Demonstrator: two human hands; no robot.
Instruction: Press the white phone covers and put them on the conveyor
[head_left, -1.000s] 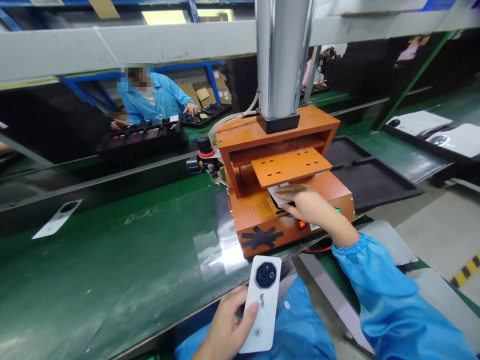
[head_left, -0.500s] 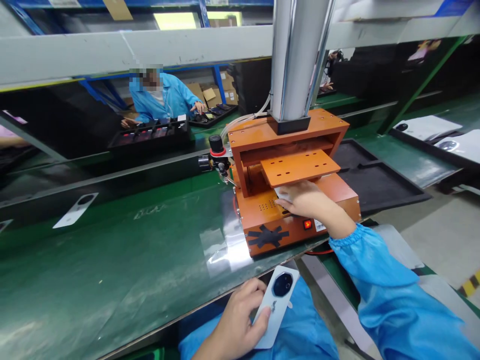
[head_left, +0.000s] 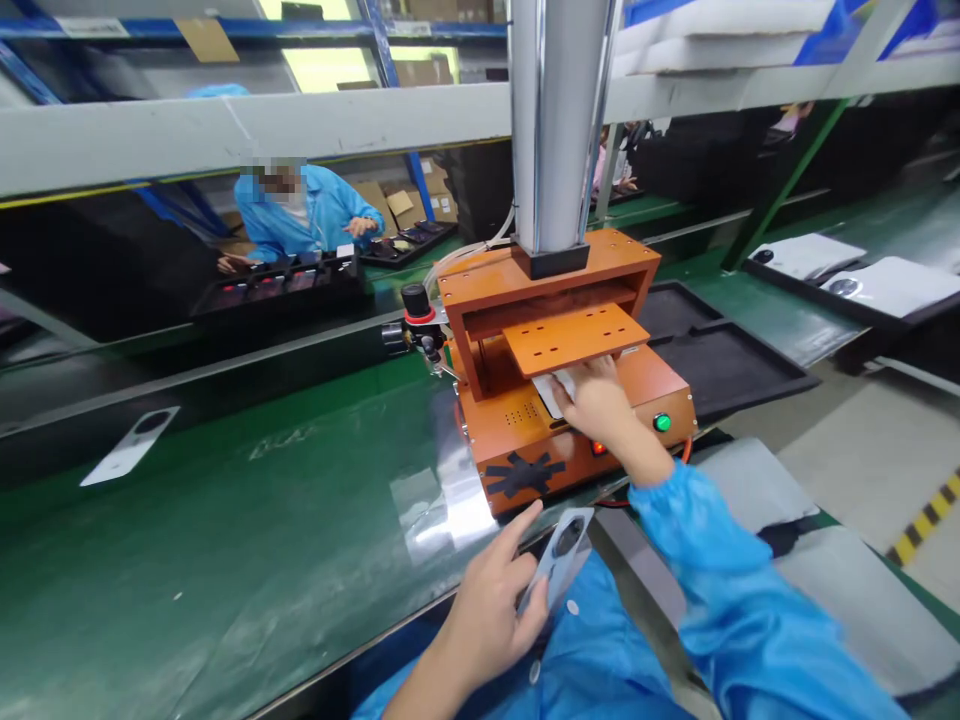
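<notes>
As a person in shiny blue sleeves reaches forward, a long, glossy green workbench [head_left: 300, 520] spreads out beyond and to the left of the left fingers. An orange, box-framed metal press [head_left: 517, 425], topped by a tall grey cylinder [head_left: 546, 130], stands around the right fingers, apparently set near the bench edge to shorten the reach. Beyond them, to the right, a flat black rectangular tray [head_left: 739, 360] lies just beside the press, likely to be near at hand. A flat orange slotted plate [head_left: 577, 338] hangs just above the right fingers, leaving a gap for them to enter.

The right hand [head_left: 598, 405], fingers partly bent, lies over a thin white round-cornered panel [head_left: 550, 393] on the press bed; with fingertips partly hidden, whether they grip or merely steady it cannot be told. The left hand [head_left: 491, 590] pinches a thin pale rectangular panel [head_left: 556, 565] between thumb and curled fingers, index stretched out free; the hold at the near end seems to keep its dark patch uncovered. Another pale, dark-patched panel [head_left: 124, 457] rests well to the left of both hands' fingers. Lower right of the right fingers, a round green button [head_left: 661, 423] faces the wearer, presumably for easy access.
</notes>
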